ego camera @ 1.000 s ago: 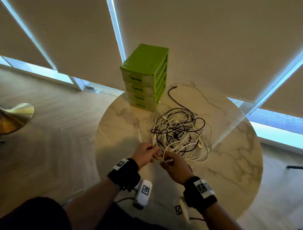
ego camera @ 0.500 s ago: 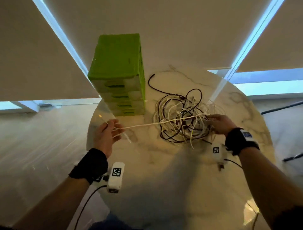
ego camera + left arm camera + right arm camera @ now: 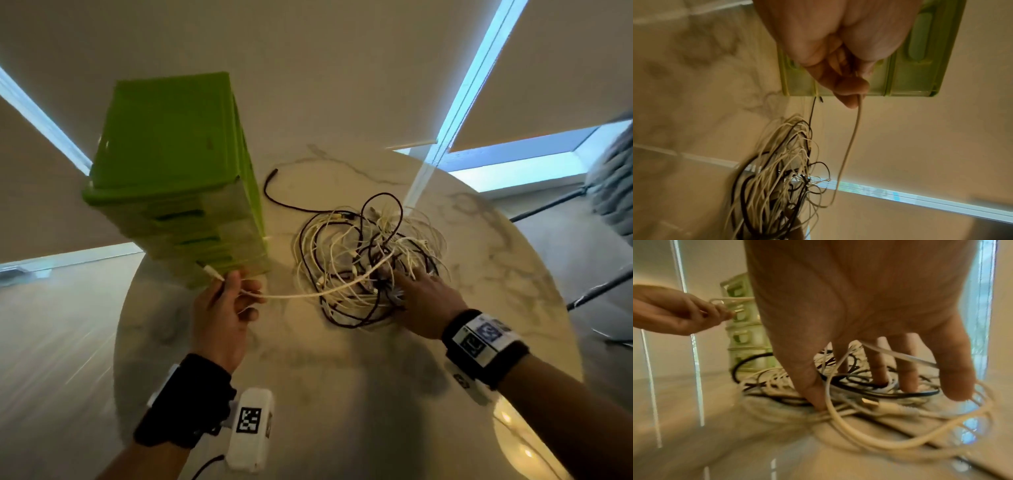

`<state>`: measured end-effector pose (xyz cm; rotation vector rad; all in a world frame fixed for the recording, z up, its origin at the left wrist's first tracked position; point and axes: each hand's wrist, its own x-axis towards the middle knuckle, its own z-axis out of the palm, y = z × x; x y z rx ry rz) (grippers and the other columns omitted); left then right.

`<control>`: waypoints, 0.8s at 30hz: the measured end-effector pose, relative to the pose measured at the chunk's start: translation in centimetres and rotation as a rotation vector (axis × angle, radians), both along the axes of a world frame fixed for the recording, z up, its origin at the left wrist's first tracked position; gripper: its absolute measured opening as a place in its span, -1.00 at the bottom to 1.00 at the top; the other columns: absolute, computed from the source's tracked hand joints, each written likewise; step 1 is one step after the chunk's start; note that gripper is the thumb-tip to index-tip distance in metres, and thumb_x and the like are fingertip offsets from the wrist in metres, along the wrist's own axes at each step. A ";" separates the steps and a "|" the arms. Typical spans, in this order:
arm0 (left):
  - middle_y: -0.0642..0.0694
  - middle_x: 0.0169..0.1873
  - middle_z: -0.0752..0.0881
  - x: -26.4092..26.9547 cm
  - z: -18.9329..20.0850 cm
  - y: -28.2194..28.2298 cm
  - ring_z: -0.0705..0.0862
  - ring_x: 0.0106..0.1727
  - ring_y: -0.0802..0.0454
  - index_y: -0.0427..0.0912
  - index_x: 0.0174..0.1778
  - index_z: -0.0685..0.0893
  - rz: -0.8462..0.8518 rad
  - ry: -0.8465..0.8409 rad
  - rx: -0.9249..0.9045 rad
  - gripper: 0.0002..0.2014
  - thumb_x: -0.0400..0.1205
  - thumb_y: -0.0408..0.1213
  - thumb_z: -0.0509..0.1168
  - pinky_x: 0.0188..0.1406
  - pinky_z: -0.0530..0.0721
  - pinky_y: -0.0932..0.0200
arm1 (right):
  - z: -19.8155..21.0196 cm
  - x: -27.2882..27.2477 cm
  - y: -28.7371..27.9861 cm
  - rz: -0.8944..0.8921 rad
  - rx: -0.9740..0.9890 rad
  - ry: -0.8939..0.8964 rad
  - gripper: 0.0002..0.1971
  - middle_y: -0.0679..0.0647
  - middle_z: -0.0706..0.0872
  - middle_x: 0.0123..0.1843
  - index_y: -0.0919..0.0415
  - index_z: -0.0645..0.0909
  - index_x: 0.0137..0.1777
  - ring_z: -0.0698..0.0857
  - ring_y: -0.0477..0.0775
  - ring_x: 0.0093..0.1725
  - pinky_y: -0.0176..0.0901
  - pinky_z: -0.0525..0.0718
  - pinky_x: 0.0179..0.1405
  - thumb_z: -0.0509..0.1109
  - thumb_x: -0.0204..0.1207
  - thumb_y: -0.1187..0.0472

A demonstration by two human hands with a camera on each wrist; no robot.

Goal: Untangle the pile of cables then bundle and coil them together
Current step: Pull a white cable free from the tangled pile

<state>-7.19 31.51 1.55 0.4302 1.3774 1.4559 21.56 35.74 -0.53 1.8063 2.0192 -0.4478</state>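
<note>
White and black strands make up the pile of cables (image 3: 370, 263), which lies tangled on the round marble table (image 3: 342, 394), just to the right of the green drawer unit (image 3: 178, 178). One white cable (image 3: 308, 293) is drawn out of the pile towards the left and is held above the tabletop, sagging slightly along its run. Its free end is pinched between the thumb and curled fingers of the left hand (image 3: 222, 315), with the plug end (image 3: 209, 270) seen projecting past the thumb, close in front of the lowest drawers. In the left wrist view the same cable (image 3: 849, 146) is seen hanging from the fingertips down into the tangle (image 3: 777, 178).

The right hand (image 3: 424, 301) is laid on the near right part of the pile, palm down, fingers spread apart and fairly straight. In the right wrist view its fingers (image 3: 879, 363) are seen pushed down among the strands, pressing them to the table; no strand is seen gripped. A single black cable end (image 3: 274, 174) trails from the pile towards the far edge, behind the drawer unit.
</note>
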 end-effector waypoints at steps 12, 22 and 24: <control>-0.03 -0.55 0.64 6.7 -2.0 1.4 0.61 -0.52 0.08 -0.20 -0.11 0.64 -0.257 0.227 0.563 -0.78 0.73 -0.26 0.12 -0.59 0.55 0.27 | 4.8 -0.1 2.9 0.133 0.504 0.065 -0.61 0.09 0.60 0.22 -0.04 0.58 0.34 0.64 0.17 0.10 -0.16 0.57 -0.07 0.43 0.51 0.11; 0.06 -0.59 0.44 6.0 -1.2 -6.3 0.36 -0.67 0.29 -0.25 0.06 0.69 -0.442 0.631 0.581 -0.73 0.78 -0.32 0.07 -0.63 0.33 0.38 | 3.4 -4.9 -10.4 0.186 0.536 0.448 -0.87 -0.10 0.76 -0.15 -0.08 0.79 -0.08 0.70 -0.03 -0.11 -0.02 0.72 0.08 0.40 0.51 0.11; -0.03 -0.60 0.43 5.7 -1.6 -7.6 0.35 -0.66 0.27 -0.25 0.13 0.70 -0.550 0.649 0.521 -0.77 0.76 -0.35 0.13 -0.66 0.30 0.43 | 4.2 -6.2 -12.7 0.278 0.496 0.567 -0.88 -0.15 0.75 -0.22 -0.08 0.79 -0.08 0.68 -0.12 -0.20 -0.09 0.71 -0.01 0.42 0.53 0.12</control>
